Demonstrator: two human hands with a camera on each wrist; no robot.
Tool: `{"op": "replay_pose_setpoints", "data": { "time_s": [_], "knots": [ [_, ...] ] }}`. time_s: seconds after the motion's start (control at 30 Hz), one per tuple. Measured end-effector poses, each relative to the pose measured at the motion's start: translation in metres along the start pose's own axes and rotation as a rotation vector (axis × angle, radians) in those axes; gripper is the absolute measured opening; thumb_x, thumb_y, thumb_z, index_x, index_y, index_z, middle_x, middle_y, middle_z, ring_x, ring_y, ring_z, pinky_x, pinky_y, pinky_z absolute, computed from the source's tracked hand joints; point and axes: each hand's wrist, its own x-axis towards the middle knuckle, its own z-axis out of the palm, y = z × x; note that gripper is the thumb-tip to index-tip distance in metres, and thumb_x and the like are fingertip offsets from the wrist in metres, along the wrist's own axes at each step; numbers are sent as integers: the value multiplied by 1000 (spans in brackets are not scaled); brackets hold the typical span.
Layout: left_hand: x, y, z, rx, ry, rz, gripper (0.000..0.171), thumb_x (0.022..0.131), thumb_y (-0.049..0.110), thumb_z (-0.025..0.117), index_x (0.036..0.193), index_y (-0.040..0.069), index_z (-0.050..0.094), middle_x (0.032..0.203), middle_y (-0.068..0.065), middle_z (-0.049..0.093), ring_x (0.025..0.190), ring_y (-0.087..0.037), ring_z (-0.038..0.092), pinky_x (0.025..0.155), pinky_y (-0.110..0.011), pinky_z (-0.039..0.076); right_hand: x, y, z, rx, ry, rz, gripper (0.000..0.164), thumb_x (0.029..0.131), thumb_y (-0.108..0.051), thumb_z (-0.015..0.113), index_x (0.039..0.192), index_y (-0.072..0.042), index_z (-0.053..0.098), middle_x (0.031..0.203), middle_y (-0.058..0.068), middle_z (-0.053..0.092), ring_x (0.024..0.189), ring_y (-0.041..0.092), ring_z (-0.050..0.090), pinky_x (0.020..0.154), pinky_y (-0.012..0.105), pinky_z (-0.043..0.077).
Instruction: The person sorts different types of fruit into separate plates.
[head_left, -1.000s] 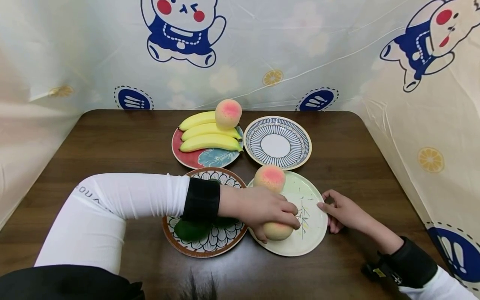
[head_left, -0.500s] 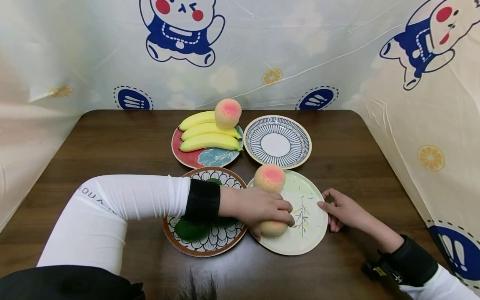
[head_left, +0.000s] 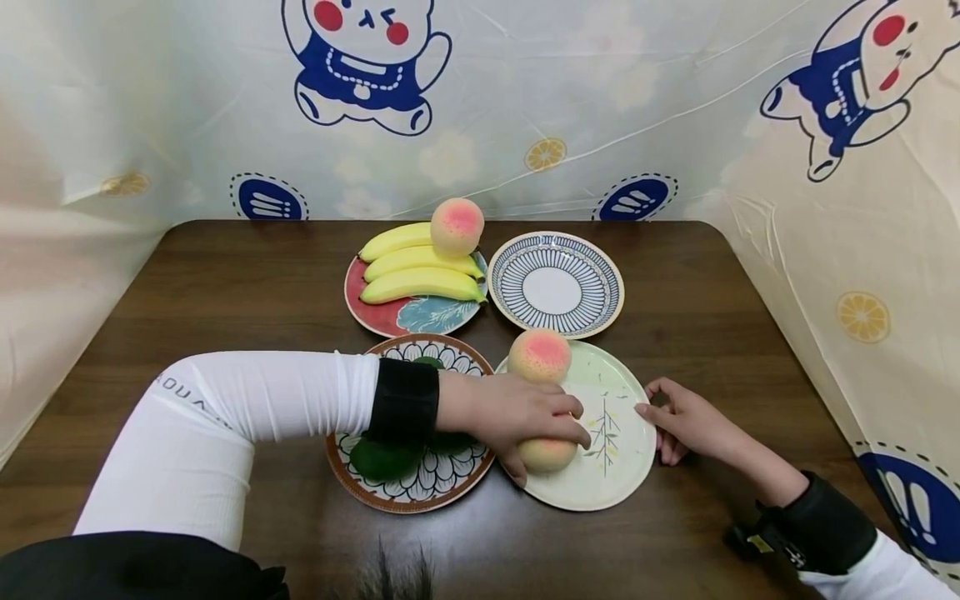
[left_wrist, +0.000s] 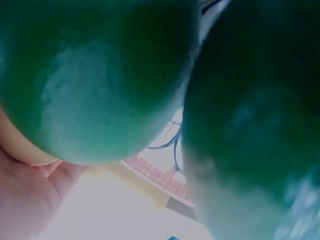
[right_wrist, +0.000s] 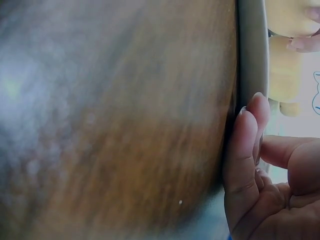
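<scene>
Holds a round yellow-pink peach (head_left: 549,456) in the curled left hand (head_left: 517,415), the nearer one: directly beneath, no long axis, on the left side of a round pale-green plate (head_left: 626,462). Pinches that plate's right rim with the right hand (head_left: 688,422). Counted: two more peaches (head_left: 538,356), three curved yellow bananas (head_left: 422,285), three other round patterned plates (head_left: 551,289), at least two half-hidden dark-green rounded fruits (head_left: 385,460).

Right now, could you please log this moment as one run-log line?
left hand: grips near peach at pale green plate | right hand: pinches plate's rim | second peach: same plate | bananas: red-and-blue plate
</scene>
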Motion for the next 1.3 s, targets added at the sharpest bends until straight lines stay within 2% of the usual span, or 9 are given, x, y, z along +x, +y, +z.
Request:
{"op": "replay_pose_setpoints", "data": {
  "time_s": [0.17,0.3,0.43,0.5,0.57,0.7,0.83,0.93,1.3],
  "knots": [
    [-1,6,-9,89,20,17,83,83,61,76,152,27,45,148,-3,50,133,-16,52,105,-31,50,-1,1,0,8,-6,-1,38,106,-18,55,130,8,38,62,4,63,50,15,63,50,31,58],
    [-6,4,-37,40,101,-23,80,88,61,72,153,25,45,155,-4,47,137,-18,52,108,-33,51,0,1,0,6,-3,-8,38,107,-18,54,130,8,38,62,4,63,50,15,64,50,32,58],
    [-20,-17,-75,-39,251,-147,75,90,55,73,153,24,46,160,-6,43,145,-21,47,116,-38,46,1,2,-1,-4,5,-8,38,107,-18,54,130,7,39,63,4,63,50,15,64,50,31,58],
    [-29,-33,-86,-50,328,-213,77,88,53,76,152,23,47,162,-9,41,149,-25,42,120,-42,42,1,2,0,-4,6,1,38,106,-18,55,130,7,39,63,4,63,50,16,63,50,31,58],
    [-36,-49,-91,-25,372,-275,78,88,51,77,153,22,46,163,-11,38,153,-28,37,125,-44,35,0,3,0,-3,5,9,39,106,-19,55,130,7,39,63,4,63,50,16,63,50,31,58],
    [-49,-77,-88,9,426,-358,78,88,44,80,153,17,46,163,-16,38,154,-33,33,128,-47,30,0,4,0,3,4,12,39,107,-19,55,131,7,39,63,4,63,50,16,63,50,31,57],
    [-57,-99,-83,-1,456,-446,78,88,41,81,153,15,47,163,-17,37,153,-35,33,128,-49,30,-1,4,1,9,2,8,39,107,-19,54,131,7,38,63,4,63,50,15,63,51,31,58],
    [-62,-113,-83,-5,457,-504,79,86,40,82,153,17,46,164,-16,36,153,-36,33,127,-51,31,-1,3,1,12,4,5,38,107,-18,54,130,7,39,63,4,63,50,15,63,50,31,58],
    [-72,-150,-72,-10,404,-611,91,82,43,85,157,17,40,169,-17,26,157,-38,23,129,-51,26,1,2,-1,2,3,4,39,107,-19,54,131,7,38,63,4,63,50,16,64,51,31,58]
  ]
}}
